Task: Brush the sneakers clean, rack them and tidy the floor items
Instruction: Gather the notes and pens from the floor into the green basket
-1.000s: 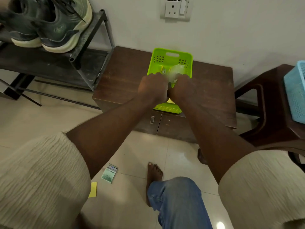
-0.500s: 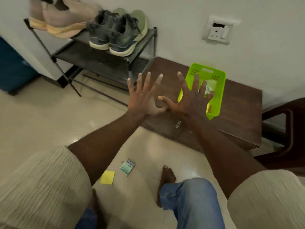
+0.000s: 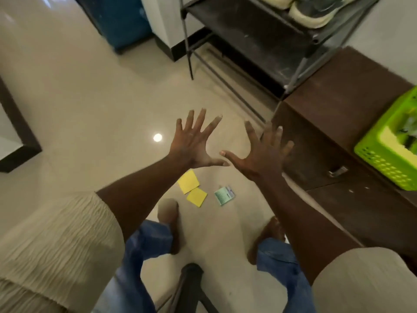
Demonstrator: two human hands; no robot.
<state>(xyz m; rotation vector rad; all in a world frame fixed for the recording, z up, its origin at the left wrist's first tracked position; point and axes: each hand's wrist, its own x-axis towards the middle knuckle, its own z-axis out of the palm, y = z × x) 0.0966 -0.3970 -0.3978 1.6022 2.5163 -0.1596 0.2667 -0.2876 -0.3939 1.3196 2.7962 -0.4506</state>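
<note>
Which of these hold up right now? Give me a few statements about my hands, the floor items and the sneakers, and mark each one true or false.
1. The left hand and right hand are spread open, holding nothing. True.
2. Two yellow notes lie on the floor. True.
3. The teal packet is inside the green basket. False: it lies on the floor beside the yellow notes.
4. The sneakers are on the floor. False: they sit on a shelf of the rack.
5. The green basket sits on the brown cabinet. True.
</note>
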